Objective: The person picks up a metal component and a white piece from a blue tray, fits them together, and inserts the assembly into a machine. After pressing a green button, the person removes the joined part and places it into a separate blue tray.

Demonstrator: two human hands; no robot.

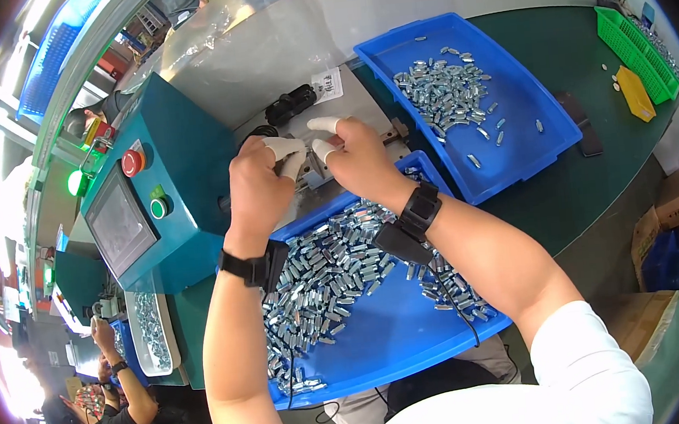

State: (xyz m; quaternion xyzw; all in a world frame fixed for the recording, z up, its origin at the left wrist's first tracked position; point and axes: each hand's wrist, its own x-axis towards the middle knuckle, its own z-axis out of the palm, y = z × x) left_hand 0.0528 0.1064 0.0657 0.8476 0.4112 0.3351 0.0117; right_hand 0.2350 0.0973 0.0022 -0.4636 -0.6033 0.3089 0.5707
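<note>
My left hand (258, 179) and my right hand (361, 160) meet over a metal fixture (316, 174) beside the teal machine. White finger covers sit on the thumb and forefinger of both. The left fingers are bent close together at the fixture; whatever is between them is too small to make out. On the right, thumb and forefinger stand apart with nothing visible between them. Below my wrists lies a blue tray (391, 345) with many small shiny metal cylinders (325, 274). Black bands with small boxes circle both wrists.
The teal machine (166, 170) has a screen and a red button (133, 162). Far right of my hands, another blue tray (507, 100) holds loose metal cylinders (446, 89). A black object (291, 103) lies behind the fixture. A co-worker (143, 415) sits at left.
</note>
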